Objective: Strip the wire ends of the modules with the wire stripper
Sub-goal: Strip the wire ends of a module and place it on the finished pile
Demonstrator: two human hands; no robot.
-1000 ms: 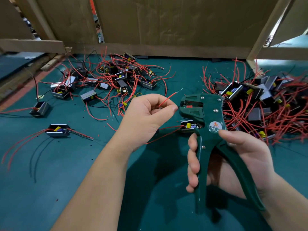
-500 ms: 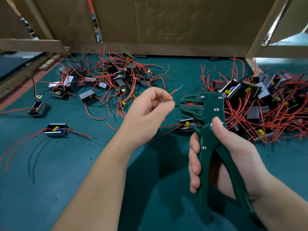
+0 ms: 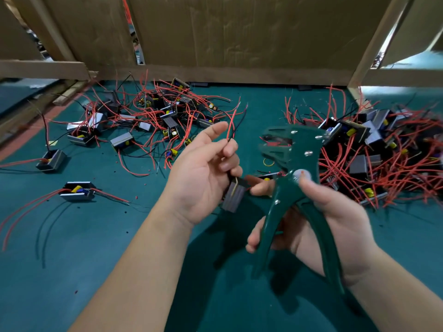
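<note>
Hanging between both hands, above the table: 1 module [image 3: 233, 195], a small grey block just below the fingers of the left hand.

- Wires [image 3: 231, 125]: 1 red, 1 black, rising from the fingers with their tips free and clear of the tool. Whether the tips are bare is too small to tell.
- Left hand [image 3: 203, 173]: palm up, thumb and fingers pinching the 2 wires low down.
- Wire stripper [image 3: 299, 149]: green, with its head turned left toward the wires, near them but not touching. The handles are spread.
- Right hand [image 3: 323, 219]: wrapped round both handles with the thumb by the pivot. Judging by the spread, it is not squeezing.

Step in hand, as judged: bringing 1 wire end to the stripper's mouth. To do it well:
- Separate 1 wire from the other.
- Pinch it closer to the tip so it cannot bend.
- Feed it in straight and shallow.
- Give 1 full squeeze.
- Keep the module's weight from tugging the wire.

Surroundings:
- Left pile [image 3: 155, 121] of modules and red wires.
- Right pile [image 3: 383, 152] of the same.
- 2 single modules [image 3: 76, 191] at far left.
- All rest on the green table [image 3: 96, 259], with a cardboard wall [image 3: 239, 32] behind.
</note>
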